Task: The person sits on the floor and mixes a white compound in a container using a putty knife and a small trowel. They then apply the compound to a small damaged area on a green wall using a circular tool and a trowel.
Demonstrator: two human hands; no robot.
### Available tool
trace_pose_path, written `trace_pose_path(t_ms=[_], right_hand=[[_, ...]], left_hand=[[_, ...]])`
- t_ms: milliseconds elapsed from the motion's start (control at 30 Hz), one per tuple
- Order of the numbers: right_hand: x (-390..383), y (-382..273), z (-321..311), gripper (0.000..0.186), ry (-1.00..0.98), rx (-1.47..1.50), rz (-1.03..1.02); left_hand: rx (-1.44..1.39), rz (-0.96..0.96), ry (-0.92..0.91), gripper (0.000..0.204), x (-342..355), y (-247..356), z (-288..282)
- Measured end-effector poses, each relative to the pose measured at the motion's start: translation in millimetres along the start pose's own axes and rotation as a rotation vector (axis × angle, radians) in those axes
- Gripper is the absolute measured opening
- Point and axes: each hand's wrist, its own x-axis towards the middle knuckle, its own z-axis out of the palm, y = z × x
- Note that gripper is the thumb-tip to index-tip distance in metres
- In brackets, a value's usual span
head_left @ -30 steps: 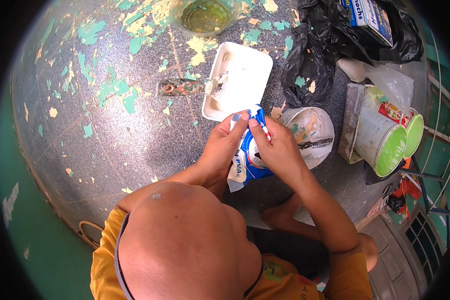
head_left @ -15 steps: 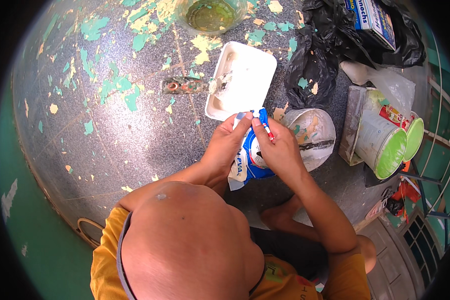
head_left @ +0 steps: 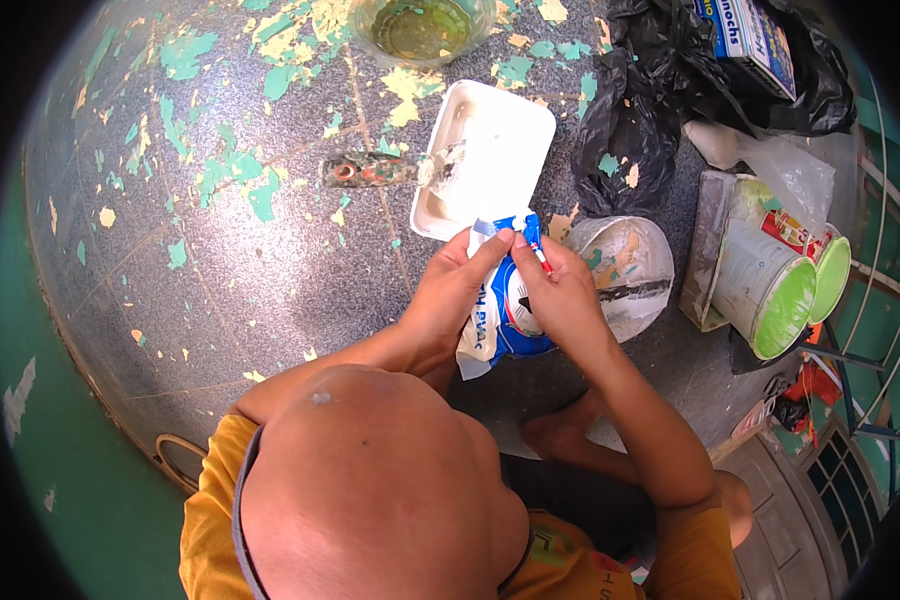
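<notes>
A soft blue and white plastic pouch with printing hangs between my two hands. My left hand pinches its top edge, with thumb and fingers closed on the plastic. Beside it, my right hand grips the same edge, and both thumbs lie almost together. The pouch's contents are hidden. Just beyond my fingertips is a white rectangular tray with greyish residue inside. A scraper with a worn, stained handle rests across its left rim, its blade end in the tray.
A clear bowl of murky liquid stands at the far side. Right of the pouch sits a whitish bucket with paint flakes inside. Farther right are black plastic bags, a box and green-smeared buckets. Paint flakes litter the floor.
My thumbs have moved slightly closer together on the pouch's top edge, and the pouch has shifted a little. Tray, scraper and buckets rest as before.
</notes>
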Motion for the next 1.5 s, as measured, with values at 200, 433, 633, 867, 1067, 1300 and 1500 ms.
trace_pose_path(t_ms=[200, 433, 633, 867, 1067, 1300, 1500], right_hand=[[2.2, 15.4, -1.5, 0.034, -0.045, -0.017, -0.032], [-6.0, -18.2, -28.4, 0.036, -0.132, -0.068, -0.022], [17.4, -83.0, -35.3, 0.043, 0.114, -0.455, -0.7], [56.5, -115.2, 61.6, 0.046, 0.006, -0.942, -0.903], [64.1, -119.9, 50.8, 0.032, -0.028, -0.931, -0.899], [55.6, -132.3, -22.0, 0.029, 0.07, -0.725, -1.01], [46.5, -128.2, -49.6, 0.023, 0.04, -0.211, -0.717]], left_hand=[[0.011, -0.04, 0.021, 0.022, 0.7, 1.5, 0.2], [0.013, -0.063, 0.037, 0.023, -3.8, 8.1, -1.2], [0.014, -0.024, 0.023, 0.026, -11.0, 10.5, -1.8], [0.311, 0.22, 0.249, 0.031, -12.1, 3.9, 21.5], [0.151, -0.066, -0.002, 0.027, -16.9, 11.2, -7.8], [0.167, -0.086, -0.059, 0.026, -15.7, 13.2, -7.5], [0.219, -0.019, -0.041, 0.024, -16.6, 20.7, -9.2]])
